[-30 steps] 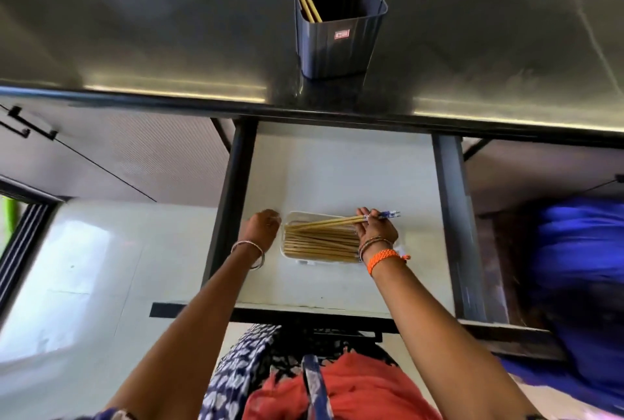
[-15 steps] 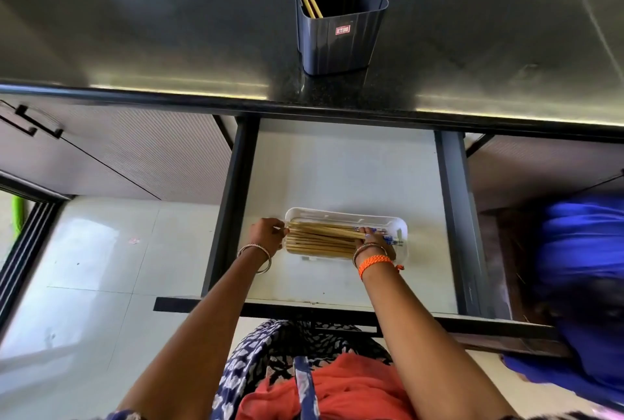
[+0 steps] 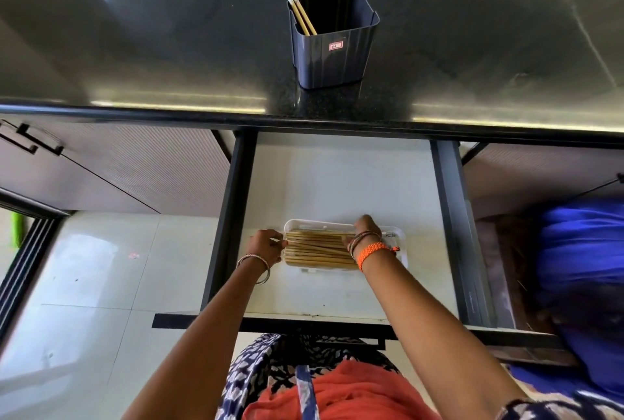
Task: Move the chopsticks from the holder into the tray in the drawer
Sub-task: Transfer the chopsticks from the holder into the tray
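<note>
- My arms reach down into the open drawer (image 3: 341, 183), both hands at the white tray (image 3: 400, 240) lying on its pale floor.
- My left hand (image 3: 265, 245) sits at the tray's left end, its fingers (image 3: 280, 244) pinched together on the tips of the chopsticks (image 3: 317, 249), squaring them up.
- My right hand (image 3: 366, 229) rests on top of the bundle toward the right end, fingers curled down on the sticks; I cannot tell whether they grip any one stick or only press.
- To do this well, I judge I should nudge the ends flush from the left while the right hand holds the pile flat, so nothing rides over the rim.
- Most sticks lie side by side in the tray, one slanting across the rest.
- Farther off, on the dark surface (image 3: 135, 48), the holder (image 3: 332, 41) stands upright with a last pair (image 3: 297, 4) leaning in its left corner; I judge those go next.
</note>
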The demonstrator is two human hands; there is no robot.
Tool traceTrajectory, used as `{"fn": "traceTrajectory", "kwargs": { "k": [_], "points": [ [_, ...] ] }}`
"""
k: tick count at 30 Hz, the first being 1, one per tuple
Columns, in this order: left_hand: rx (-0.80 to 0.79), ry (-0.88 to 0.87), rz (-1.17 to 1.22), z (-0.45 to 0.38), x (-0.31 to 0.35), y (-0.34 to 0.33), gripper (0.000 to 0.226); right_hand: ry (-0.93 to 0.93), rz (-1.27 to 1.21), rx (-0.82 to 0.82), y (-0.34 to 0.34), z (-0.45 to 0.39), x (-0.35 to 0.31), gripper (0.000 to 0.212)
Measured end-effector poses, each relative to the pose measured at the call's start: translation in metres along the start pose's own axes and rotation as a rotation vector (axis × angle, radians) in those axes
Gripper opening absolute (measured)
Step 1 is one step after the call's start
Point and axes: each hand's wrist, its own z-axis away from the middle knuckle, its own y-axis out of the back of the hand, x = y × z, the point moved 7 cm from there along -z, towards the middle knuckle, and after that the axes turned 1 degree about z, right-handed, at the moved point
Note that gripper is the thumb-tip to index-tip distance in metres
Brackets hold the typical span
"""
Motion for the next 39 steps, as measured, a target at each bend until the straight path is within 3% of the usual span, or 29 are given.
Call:
{"fn": "traceTrajectory", "kwargs": {
  "k": [2, 5, 8, 12, 14, 16, 18, 21, 23, 27, 34, 36, 39],
  "points": [
    [-0.006, 0.018, -0.032, -0.001, 0.0, 0.0, 0.027, 0.015, 0.191, 0.018, 0.0, 0.004, 0.0, 0.03],
    [0.019, -0.054, -0.209, 0.006, 0.018, 0.005, 0.027, 0.0, 0.484, -0.123, -0.01, 0.02, -0.006, 0.009],
    [0.312, -0.288, -0.368, 0.02, 0.074, 0.034, 0.029, 0.013, 0.656, -0.327, -0.031, 0.047, -0.039, 0.011],
    [0.534, -0.573, -0.243, 0.026, 0.173, 0.074, 0.032, 0.383, 0.704, -0.47, -0.088, 0.089, -0.134, 0.019],
    [0.558, -0.627, -0.231, 0.019, 0.219, 0.091, 0.036, 0.679, 0.644, -0.419, -0.119, 0.108, -0.192, 0.021],
    [0.517, -0.635, -0.283, 0.006, 0.256, 0.104, 0.044, 1.034, 0.658, -0.253, -0.144, 0.124, -0.25, 0.016],
    [0.467, -0.576, -0.388, -0.015, 0.274, 0.111, 0.049, 1.263, 0.714, -0.12, -0.169, 0.131, -0.29, 0.02],
    [0.518, -0.426, -0.469, -0.039, 0.275, 0.127, 0.039, 1.391, 0.93, -0.029, -0.206, 0.133, -0.319, 0.03],
    [0.542, -0.362, -0.47, -0.05, 0.27, 0.134, 0.028, 1.377, 1.156, 0.026, -0.231, 0.125, -0.326, 0.041],
    [0.542, -0.386, -0.568, -0.066, 0.266, 0.129, 0.026, 1.29, 1.36, -0.052, -0.274, 0.104, -0.331, 0.048],
    [0.554, -0.485, -0.686, -0.078, 0.259, 0.123, 0.04, 1.239, 1.188, -0.178, -0.308, 0.106, -0.343, 0.027],
    [0.564, -0.504, -0.674, -0.076, 0.259, 0.123, 0.04, 1.277, 1.008, -0.196, -0.307, 0.115, -0.349, 0.022],
    [0.572, -0.525, -0.651, -0.074, 0.257, 0.124, 0.037, 1.27, 0.556, -0.412, -0.296, 0.134, -0.362, 0.019]
  ]
}}
